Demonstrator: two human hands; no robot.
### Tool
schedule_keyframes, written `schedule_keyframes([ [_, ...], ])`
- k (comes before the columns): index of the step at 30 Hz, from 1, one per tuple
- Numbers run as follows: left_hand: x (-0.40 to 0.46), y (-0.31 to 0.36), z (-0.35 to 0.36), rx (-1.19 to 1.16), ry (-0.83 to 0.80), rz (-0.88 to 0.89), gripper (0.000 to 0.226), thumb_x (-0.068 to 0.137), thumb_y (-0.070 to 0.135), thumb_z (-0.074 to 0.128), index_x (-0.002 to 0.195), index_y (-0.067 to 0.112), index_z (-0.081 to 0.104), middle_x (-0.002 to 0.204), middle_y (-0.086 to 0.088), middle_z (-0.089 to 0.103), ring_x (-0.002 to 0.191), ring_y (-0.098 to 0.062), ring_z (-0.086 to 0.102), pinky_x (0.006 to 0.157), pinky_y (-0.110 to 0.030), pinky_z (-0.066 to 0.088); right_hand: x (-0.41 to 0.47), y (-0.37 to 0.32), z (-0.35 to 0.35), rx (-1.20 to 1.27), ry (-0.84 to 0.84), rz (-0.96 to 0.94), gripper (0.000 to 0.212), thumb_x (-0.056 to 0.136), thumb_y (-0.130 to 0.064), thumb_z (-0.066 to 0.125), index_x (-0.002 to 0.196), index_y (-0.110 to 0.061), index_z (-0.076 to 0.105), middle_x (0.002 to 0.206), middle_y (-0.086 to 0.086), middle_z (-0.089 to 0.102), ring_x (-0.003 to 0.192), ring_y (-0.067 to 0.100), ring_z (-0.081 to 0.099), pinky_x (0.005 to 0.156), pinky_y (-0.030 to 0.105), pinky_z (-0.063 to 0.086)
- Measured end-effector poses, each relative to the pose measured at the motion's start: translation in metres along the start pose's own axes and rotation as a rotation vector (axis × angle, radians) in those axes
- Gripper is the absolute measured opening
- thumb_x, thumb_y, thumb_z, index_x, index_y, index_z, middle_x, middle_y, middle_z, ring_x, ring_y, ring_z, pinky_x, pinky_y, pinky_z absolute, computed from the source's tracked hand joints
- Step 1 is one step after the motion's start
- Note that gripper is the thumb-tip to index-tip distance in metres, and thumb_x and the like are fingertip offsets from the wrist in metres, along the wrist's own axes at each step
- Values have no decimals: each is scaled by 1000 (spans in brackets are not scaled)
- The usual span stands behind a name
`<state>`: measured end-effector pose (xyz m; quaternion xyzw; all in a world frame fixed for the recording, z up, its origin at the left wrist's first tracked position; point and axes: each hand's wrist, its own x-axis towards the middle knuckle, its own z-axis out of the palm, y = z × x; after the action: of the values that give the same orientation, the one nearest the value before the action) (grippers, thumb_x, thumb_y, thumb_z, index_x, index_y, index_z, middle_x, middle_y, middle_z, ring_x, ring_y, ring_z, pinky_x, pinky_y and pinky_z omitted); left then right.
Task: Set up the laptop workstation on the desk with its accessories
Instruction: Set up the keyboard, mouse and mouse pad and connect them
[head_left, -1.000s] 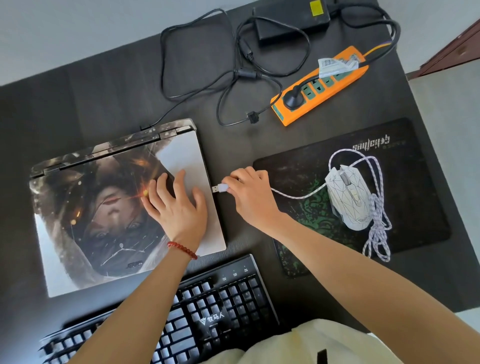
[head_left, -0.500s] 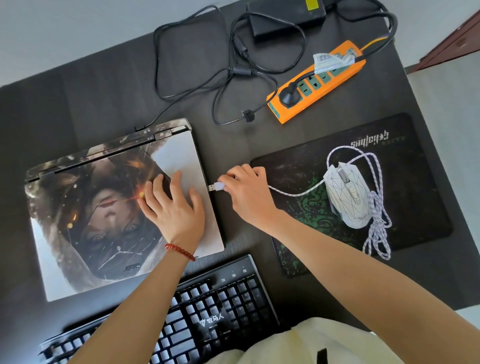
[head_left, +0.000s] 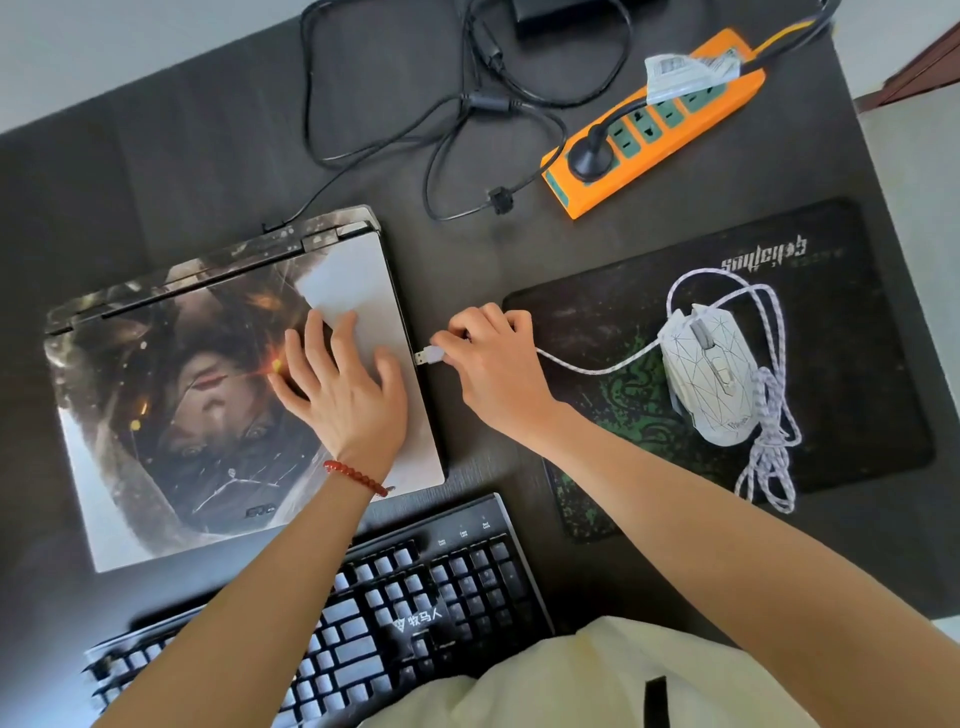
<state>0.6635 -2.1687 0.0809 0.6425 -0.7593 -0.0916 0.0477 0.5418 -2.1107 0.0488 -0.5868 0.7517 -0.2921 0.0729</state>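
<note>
A closed laptop (head_left: 171, 405) with an illustrated lid lies on the left of the dark desk (head_left: 156, 171). My left hand (head_left: 343, 384) rests flat on the lid's right part, fingers spread. My right hand (head_left: 493, 364) pinches the mouse's USB plug (head_left: 428, 356), whose metal tip sits right at the laptop's right edge. The white braided cable (head_left: 597, 366) runs from the plug to the white mouse (head_left: 711, 379) on the black-and-green mouse pad (head_left: 857, 332). A black keyboard (head_left: 415, 603) lies in front of the laptop, partly under my arms.
An orange power strip (head_left: 654, 140) with one black plug in it lies at the back. Black charger cables (head_left: 467, 104) loop behind the laptop, and one enters its rear edge. Spare mouse cable (head_left: 769, 457) is bundled beside the mouse.
My right hand has carried the USB plug leftward until it reaches the laptop's right edge. My left hand stays pressed on the lid.
</note>
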Motion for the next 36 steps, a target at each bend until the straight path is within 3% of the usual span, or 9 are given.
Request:
schedule_keyframes([
  [13, 0, -1, 3, 11, 17, 10, 53, 82, 35, 30, 129, 19, 49, 147, -8, 37, 140, -34, 23, 111, -60, 9, 7, -5, 0, 7, -29, -122, 32, 53, 13, 61, 78, -6, 66, 77, 11, 59, 78, 23, 34, 65, 34, 21],
  [19, 0, -3, -4, -32, -55, 47, 58, 82, 40, 27, 133, 20, 46, 149, -9, 33, 141, -34, 18, 113, -55, 7, 6, -18, -15, -171, -136, -56, 33, 47, 5, 68, 75, -12, 70, 74, 5, 59, 69, 27, 58, 65, 32, 21],
  [23, 4, -21, -24, -81, -233, 148, 49, 91, 29, 44, 139, 21, 38, 154, -5, 22, 144, -29, 7, 115, -46, 0, 8, -33, -22, -268, -152, 0, 33, 52, -8, 77, 83, -15, 70, 81, 1, 63, 80, 24, 61, 70, 32, 23],
  [26, -4, -40, -48, -304, -250, 164, 34, 90, 8, 50, 123, 7, 55, 140, -13, 45, 134, -30, 33, 111, -35, 21, -15, -51, -30, -156, -13, 54, 37, 64, -6, 66, 101, -11, 66, 101, 7, 64, 97, 24, 56, 81, 35, 27],
  [28, -26, -67, -68, -403, -143, 81, 25, 88, 1, 48, 108, 3, 63, 118, -14, 59, 109, -26, 49, 91, -26, 36, -43, -74, -36, -29, 30, -30, 31, 66, 0, 62, 96, -9, 66, 97, 8, 64, 92, 22, 53, 80, 36, 35],
  [30, -51, -102, -79, -417, -76, 67, 22, 87, 0, 48, 101, 4, 65, 107, -12, 61, 95, -19, 49, 79, -29, 43, -69, -95, -37, 19, -37, -149, 23, 67, 0, 61, 88, -9, 66, 86, 5, 65, 79, 23, 62, 71, 34, 46],
  [32, -71, -142, -83, -380, -83, 94, 19, 87, 1, 51, 99, 5, 65, 102, -12, 63, 94, -23, 53, 80, -39, 50, -86, -116, -32, 26, -210, -257, 18, 73, -4, 56, 85, -10, 68, 80, 3, 67, 72, 23, 65, 68, 34, 50],
  [34, -83, -178, -86, -349, -126, 56, 18, 87, 4, 53, 99, 6, 66, 101, -11, 64, 95, -28, 57, 86, -46, 48, -94, -137, -24, 13, -440, -279, 23, 83, -12, 50, 98, -8, 67, 93, 7, 69, 86, 26, 65, 76, 40, 50],
  [36, -93, -211, -93, -343, -199, -3, 17, 88, 9, 55, 101, 9, 66, 103, -10, 65, 96, -30, 59, 91, -49, 45, -99, -167, -14, -44, -629, -284, 35, 90, -23, 48, 120, -8, 58, 116, 11, 62, 108, 31, 57, 93, 47, 42],
])
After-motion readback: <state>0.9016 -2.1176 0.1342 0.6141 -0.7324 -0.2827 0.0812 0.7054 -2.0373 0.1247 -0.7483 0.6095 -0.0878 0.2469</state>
